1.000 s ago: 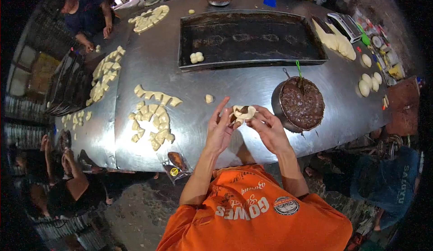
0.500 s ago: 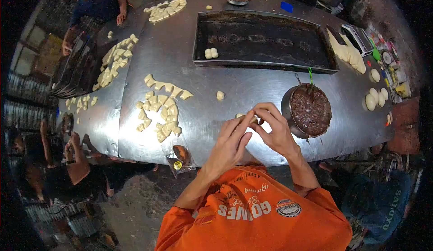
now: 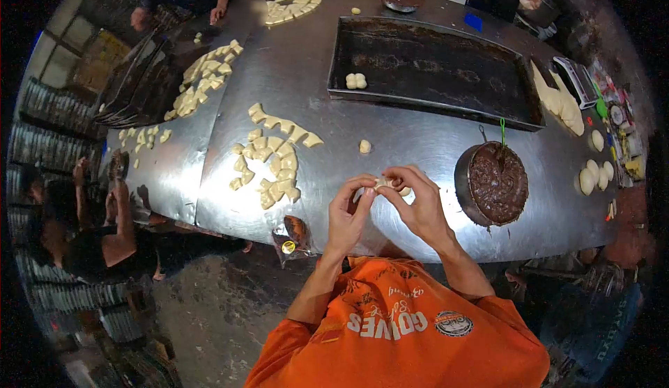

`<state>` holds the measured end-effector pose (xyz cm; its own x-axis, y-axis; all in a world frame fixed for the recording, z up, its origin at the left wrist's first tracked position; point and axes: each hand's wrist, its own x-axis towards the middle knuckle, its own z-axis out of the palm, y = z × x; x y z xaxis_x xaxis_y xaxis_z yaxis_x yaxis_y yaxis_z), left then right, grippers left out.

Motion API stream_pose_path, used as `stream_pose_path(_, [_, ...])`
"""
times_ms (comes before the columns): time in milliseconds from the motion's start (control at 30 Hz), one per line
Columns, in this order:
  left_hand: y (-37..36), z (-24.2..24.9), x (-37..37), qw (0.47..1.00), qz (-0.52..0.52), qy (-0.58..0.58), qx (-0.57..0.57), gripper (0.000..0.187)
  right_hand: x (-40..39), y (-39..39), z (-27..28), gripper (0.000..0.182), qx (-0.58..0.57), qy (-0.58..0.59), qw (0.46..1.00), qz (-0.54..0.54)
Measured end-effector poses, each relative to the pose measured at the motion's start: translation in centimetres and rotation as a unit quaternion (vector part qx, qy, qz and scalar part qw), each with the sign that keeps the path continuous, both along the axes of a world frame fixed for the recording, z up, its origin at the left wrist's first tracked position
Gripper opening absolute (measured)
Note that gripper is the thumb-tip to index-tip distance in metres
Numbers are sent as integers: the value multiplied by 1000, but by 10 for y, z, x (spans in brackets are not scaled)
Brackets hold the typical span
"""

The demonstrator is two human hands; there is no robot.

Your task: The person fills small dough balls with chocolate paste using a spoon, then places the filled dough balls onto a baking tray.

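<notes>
My left hand point(image 3: 348, 214) and my right hand point(image 3: 416, 203) meet over the near edge of the steel table point(image 3: 390, 148). Together they pinch a small piece of pale dough point(image 3: 382, 183) between the fingertips; most of it is hidden by the fingers. A round pan of dark brown filling point(image 3: 496, 183) with a green-handled tool stuck in it stands just right of my right hand. A heap of cut dough pieces point(image 3: 273, 161) lies to the left of my left hand. One loose dough ball point(image 3: 364, 146) sits on the table beyond my hands.
A large dark baking tray point(image 3: 435, 67) with two dough balls point(image 3: 356, 81) lies at the far side. More dough pieces point(image 3: 198, 81) spread along the left. Round dough balls point(image 3: 594, 172) and a scale point(image 3: 577, 81) are at right. Other people stand around the table's far and left edges.
The dough, open with dark filling showing a second ago, is now closed up inside my fingertips. My hands came together, and the view shifted so the table sits further right.
</notes>
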<state>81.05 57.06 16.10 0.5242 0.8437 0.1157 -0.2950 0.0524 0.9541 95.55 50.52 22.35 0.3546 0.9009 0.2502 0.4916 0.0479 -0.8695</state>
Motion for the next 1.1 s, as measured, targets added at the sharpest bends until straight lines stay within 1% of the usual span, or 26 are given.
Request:
stream_pose_path(67, [9, -5, -7, 999, -13, 26, 27, 26, -4, 6, -13, 16, -20, 9, 1000, 13])
stream_pose_path(133, [15, -4, -15, 997, -22, 53, 49, 29, -7, 15, -36, 16, -7, -37, 999, 22])
stream_pose_path(167, [15, 0, -17, 994, 19, 87, 64, 32, -10, 21, -54, 13, -6, -82, 996, 18])
stream_pose_path(200, [16, 2, -21, 988, 60, 121, 77, 36, -12, 23, -76, 13, -10, -83, 996, 25])
stream_pose_path(233, [22, -12, -30, 988, 58, 123, 80, 44, -14, 23, -101, 12, -17, -141, 988, 51])
stream_pose_path(267, [24, -13, -37, 988, 67, 121, 68, 43, -17, 24, -134, 10, -23, -199, 977, 77])
stream_pose_path(300, [25, -12, -44, 985, 85, 129, 76, 40, -23, 12, -189, 12, -166, -150, 970, 98])
stream_pose_path(333, [26, -11, -51, 981, 102, 138, 86, 38, -28, -5, -186, 12, -170, -150, 969, 102])
stream_pose_path(400, [25, -6, -68, 976, 121, 156, 87, 36, -32, -26, -175, 13, 5, -227, 955, 190])
stream_pose_path(467, [21, -6, -79, 971, 139, 176, 85, 33, -27, -26, -172, 15, -4, -241, 948, 206])
stream_pose_path(533, [18, -8, -82, 970, 168, 166, 52, 31, -26, 2, -151, 14, -30, -250, 960, 118])
stream_pose_path(567, [16, -4, -79, 974, 170, 144, 33, 32, -29, 19, -153, 9, 1, -256, 964, 73])
stream_pose_path(600, [14, -10, -77, 974, 173, 137, 41, 32, -37, 23, -170, 10, -25, -235, 967, 92])
stream_pose_path(633, [12, -20, -78, 972, 167, 160, 31, 31, -45, 23, -192, 12, -42, -219, 969, 108])
stream_pose_path(667, [14, -22, -77, 970, 161, 179, 32, 31, -54, 11, -210, 15, -114, -117, 978, 131])
stream_pose_path(700, [12, -18, -75, 969, 161, 187, 15, 31, -64, -4, -231, 21, -174, -15, 973, 152])
stream_pose_path(733, [11, -15, -75, 968, 161, 193, 0, 30, -62, -15, -257, 34, -39, -423, 872, 244])
stream_pose_path(767, [14, -12, -76, 969, 163, 181, 36, 29, -55, -21, -230, 43, -10, -385, 881, 274])
stream_pose_path(800, [16, -10, -79, 969, 164, 174, 61, 28, -43, -14, -217, 36, 13, -326, 907, 268])
stream_pose_path(833, [20, -11, -80, 970, 173, 159, 54, 27, -38, 4, -212, 36, 30, -340, 904, 257])
stream_pose_path(900, [25, -18, -77, 973, 178, 135, 52, 26, -30, 22, -209, 30, 0, -275, 948, 159])
stream_pose_path(933, [29, -22, -75, 974, 169, 146, 35, 26, -41, 19, -231, 30, 9, -282, 947, 151])
stream_pose_path(967, [35, -26, -72, 974, 160, 158, 18, 26, -58, 16, -269, 31, -12, -329, 935, 131])
stream_pose_path(1000, [43, -30, -67, 975, 158, 154, 29, 26, -66, 21, -287, 32, -33, -371, 922, 108])
stream_pose_path(1067, [61, -47, -51, 979, 99, 160, 76, 26, -71, -3, -227, 36, -32, -301, 926, 226])
stream_pose_path(1100, [74, -53, -42, 975, 81, 184, 91, 26, -60, -7, -230, 36, 2, -362, 897, 253])
